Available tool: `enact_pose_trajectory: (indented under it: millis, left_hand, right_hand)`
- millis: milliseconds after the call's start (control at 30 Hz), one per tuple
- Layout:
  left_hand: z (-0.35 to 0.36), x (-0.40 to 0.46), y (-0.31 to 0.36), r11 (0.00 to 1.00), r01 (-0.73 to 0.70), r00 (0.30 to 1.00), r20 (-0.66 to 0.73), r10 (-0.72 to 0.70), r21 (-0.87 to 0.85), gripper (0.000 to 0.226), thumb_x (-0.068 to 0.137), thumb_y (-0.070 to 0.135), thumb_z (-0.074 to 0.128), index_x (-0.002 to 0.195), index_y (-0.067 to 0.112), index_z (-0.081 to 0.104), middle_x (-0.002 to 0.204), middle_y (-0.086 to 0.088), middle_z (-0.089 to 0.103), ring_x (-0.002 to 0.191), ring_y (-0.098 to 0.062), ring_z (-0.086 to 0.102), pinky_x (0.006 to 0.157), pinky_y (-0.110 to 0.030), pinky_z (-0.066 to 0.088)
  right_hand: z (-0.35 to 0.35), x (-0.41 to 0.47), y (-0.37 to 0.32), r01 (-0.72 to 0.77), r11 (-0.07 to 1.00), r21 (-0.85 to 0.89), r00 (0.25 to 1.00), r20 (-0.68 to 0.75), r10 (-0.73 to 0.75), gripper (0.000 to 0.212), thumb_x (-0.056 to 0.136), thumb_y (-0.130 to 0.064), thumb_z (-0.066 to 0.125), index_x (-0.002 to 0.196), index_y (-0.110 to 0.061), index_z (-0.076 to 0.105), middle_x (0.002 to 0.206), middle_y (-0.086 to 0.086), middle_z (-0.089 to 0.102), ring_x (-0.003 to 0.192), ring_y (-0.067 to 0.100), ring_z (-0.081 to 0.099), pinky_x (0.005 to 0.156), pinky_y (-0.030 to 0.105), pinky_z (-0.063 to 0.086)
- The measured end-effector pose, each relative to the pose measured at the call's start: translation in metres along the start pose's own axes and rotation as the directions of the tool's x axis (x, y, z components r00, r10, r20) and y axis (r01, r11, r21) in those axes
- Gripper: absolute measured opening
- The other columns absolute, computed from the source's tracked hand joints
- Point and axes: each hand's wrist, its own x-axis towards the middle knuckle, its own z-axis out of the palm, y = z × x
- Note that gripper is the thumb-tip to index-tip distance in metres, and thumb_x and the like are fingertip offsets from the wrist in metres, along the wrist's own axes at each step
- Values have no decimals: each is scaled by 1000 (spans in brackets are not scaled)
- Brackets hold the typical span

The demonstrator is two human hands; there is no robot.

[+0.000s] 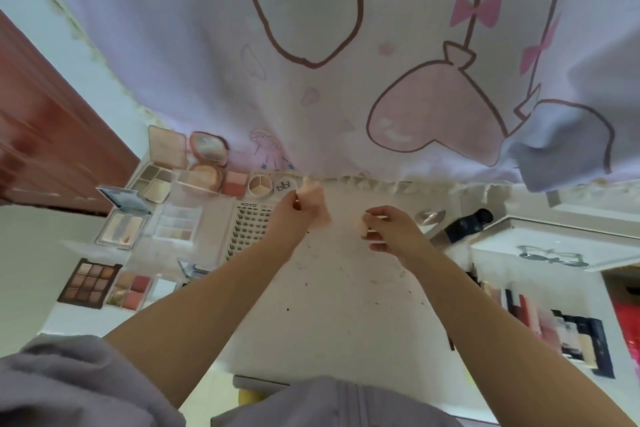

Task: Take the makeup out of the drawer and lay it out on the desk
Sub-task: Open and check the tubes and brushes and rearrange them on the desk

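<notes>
While your left hand (300, 210) pinches a pale peach sponge (313, 192) and your right hand (388, 227) curls round a second, blurred puff (362, 228), both hover over the speckled white desk (346, 288). Left of the hands, opened palettes (90, 282) and compacts (207, 163) lie beside a lash tray (247, 229). Beyond hangs a cartoon-printed curtain (311, 97). Right of the hands, the drawer (554, 329) shows smeared, indistinct tubes.

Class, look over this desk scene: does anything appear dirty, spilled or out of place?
Yes. Dark specks and smudges are scattered over the bare white desk in front of the hands, like crumbs of product. The palettes on the left lie in rows, but a dark-capped bottle lies tipped on its side at the right.
</notes>
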Motion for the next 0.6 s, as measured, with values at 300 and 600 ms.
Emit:
enact_pose_trajectory:
  millis: [300, 600]
  left_hand:
    - [28, 49, -2, 956, 281, 960, -4, -281, 80, 26, 90, 14, 59, 103, -8, 59, 77, -9, 55, 76, -24, 55, 64, -36, 53]
    - [24, 60, -1, 872, 134, 991, -80, -109, 470, 33, 90, 23, 54, 112, -2, 57, 109, -18, 63, 102, -33, 59, 80, -30, 44]
  right_hand:
    - [21, 82, -23, 74, 926, -369, 997, 13, -75, 24, 94, -14, 49, 115, -12, 60, 108, 9, 59, 95, 28, 60, 64, 31, 50]
    - [44, 96, -23, 109, 863, -494, 987, -46, -152, 17, 89, -18, 56, 102, -7, 58, 106, 14, 64, 95, 31, 62, 87, 45, 51]
